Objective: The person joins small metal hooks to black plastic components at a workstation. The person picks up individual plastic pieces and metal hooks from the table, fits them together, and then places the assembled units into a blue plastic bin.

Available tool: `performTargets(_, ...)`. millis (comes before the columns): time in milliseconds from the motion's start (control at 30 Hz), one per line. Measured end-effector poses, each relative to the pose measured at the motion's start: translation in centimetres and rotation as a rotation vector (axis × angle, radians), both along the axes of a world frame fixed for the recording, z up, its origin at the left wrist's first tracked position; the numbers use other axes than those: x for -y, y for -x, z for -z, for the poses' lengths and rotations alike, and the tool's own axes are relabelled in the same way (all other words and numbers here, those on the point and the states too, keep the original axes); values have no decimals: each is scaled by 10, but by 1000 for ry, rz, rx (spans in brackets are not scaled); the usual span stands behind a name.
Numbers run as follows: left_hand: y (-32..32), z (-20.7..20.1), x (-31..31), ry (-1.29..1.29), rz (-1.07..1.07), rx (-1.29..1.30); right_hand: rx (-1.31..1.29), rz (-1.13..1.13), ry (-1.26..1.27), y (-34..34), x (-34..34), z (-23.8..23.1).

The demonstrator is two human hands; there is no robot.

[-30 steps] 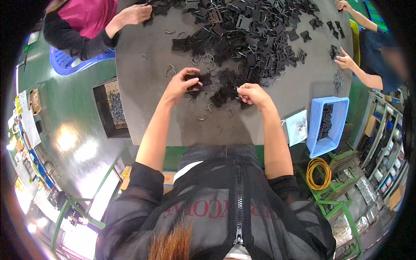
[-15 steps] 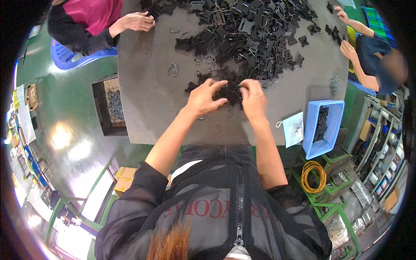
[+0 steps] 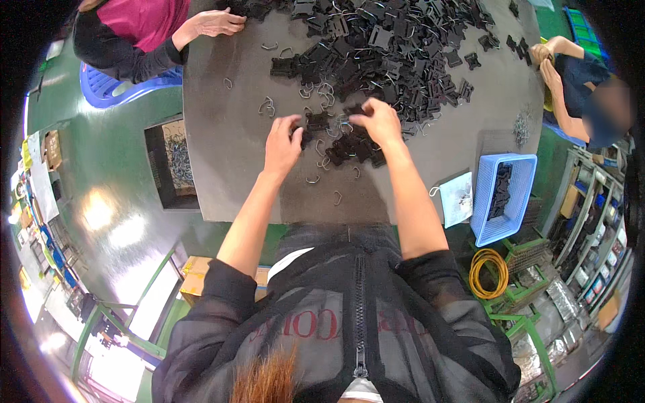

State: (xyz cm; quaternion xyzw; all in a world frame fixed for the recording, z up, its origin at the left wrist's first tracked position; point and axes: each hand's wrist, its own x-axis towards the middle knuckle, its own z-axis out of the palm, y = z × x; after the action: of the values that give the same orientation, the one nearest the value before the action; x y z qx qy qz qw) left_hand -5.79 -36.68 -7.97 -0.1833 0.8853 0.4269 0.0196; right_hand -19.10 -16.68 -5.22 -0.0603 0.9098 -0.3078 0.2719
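Observation:
My left hand point(image 3: 282, 146) is over the grey table, thumb and fingers apart. Its fingertips are slightly blurred and lie beside a small black plastic piece point(image 3: 318, 121). To the right, my right hand point(image 3: 381, 125) has thumb and forefinger about a black plastic piece point(image 3: 355, 110) at the near edge of the big pile; the fingertips partly cover it. Between and below the hands lies a small loose group of black plastic pieces point(image 3: 353, 146). Several bent metal wire loops point(image 3: 326, 94) are scattered around them, one wire loop point(image 3: 337, 197) close to the table's near edge.
A large pile of black plastic pieces point(image 3: 403, 60) covers the far middle of the grey table point(image 3: 228, 161). At right stand a blue basket point(image 3: 478, 205) holding black pieces and a pale packet point(image 3: 457, 199). Co-workers' hands point(image 3: 213, 23) work at far left and far right point(image 3: 551, 64).
My hands have moved apart, the left one leftward and the right one slightly up and left. The small group of black pieces between them is more spread out, with wire loops showing.

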Motion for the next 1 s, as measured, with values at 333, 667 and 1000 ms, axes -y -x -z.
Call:
performTargets(333, 35, 9, -12, 331, 327, 183, -206, -38, -341, -93, -32, 23)
performTargets(667, 22, -20, 2, -661, -82, 556, 256, 304, 216, -77, -55, 5)
performTargets(1000, 0, -31, -5, -798, -94, 573, 722, 655, 875, -95, -56, -19)
